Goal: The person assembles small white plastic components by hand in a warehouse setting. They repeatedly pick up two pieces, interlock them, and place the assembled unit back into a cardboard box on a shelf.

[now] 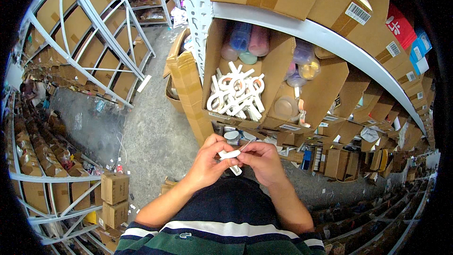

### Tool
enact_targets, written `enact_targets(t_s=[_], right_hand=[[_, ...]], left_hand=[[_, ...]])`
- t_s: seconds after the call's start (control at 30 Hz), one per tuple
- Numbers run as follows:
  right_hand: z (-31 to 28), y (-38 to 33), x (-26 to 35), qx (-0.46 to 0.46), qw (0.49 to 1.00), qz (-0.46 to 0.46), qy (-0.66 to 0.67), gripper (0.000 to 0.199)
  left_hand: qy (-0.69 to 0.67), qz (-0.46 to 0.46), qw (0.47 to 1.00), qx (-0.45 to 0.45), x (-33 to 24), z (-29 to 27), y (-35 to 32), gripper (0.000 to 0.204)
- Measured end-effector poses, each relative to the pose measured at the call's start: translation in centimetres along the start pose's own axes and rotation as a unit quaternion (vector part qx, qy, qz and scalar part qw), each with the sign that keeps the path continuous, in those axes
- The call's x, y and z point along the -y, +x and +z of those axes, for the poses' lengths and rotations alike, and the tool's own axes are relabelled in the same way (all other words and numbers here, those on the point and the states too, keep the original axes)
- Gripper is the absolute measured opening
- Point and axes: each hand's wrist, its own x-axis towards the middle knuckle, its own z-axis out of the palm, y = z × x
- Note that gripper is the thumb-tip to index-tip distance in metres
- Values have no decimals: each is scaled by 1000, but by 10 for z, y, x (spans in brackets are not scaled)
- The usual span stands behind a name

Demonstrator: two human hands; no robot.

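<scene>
My left hand (205, 164) is closed around a white plastic clip (230, 154) in front of my waist, one end of it sticking out below the fingers. Close beside it, my right hand (265, 164) pinches a thin pale strip (245, 145) against the clip; what the strip is made of is too small to tell. Just beyond both hands, an open cardboard box (279, 56) on the shelf holds a pile of similar white clips (237, 93), some with orange inner pads. Behind the pile lie blue, pink and green rolled bundles (241, 38).
To the right, more open boxes (325, 89) line the shelf under a white metal beam (321, 24). A tall folded carton (188, 85) stands left of the clip box. Stacked cartons (114, 189) and metal racks (89, 23) flank the grey floor (155, 113), which has litter on it.
</scene>
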Motion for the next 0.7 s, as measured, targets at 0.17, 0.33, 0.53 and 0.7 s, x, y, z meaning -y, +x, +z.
enact_targets(t_s=[0.17,0.33,0.53,0.7], right_hand=[[5,-7,-4,-48,990,-37,-130,15],[7,-15,-4,-66,983,-71,-158,15],[7,-20,-5,-80,981,-97,-149,15],[9,-21,-7,-91,978,-126,-139,18]], left_hand=[[98,19,995,5,2,1,-6,24],[81,23,995,61,-1,-3,-10,27],[32,-20,992,119,5,-14,-12,22],[12,-57,998,40,9,-4,-20,17]])
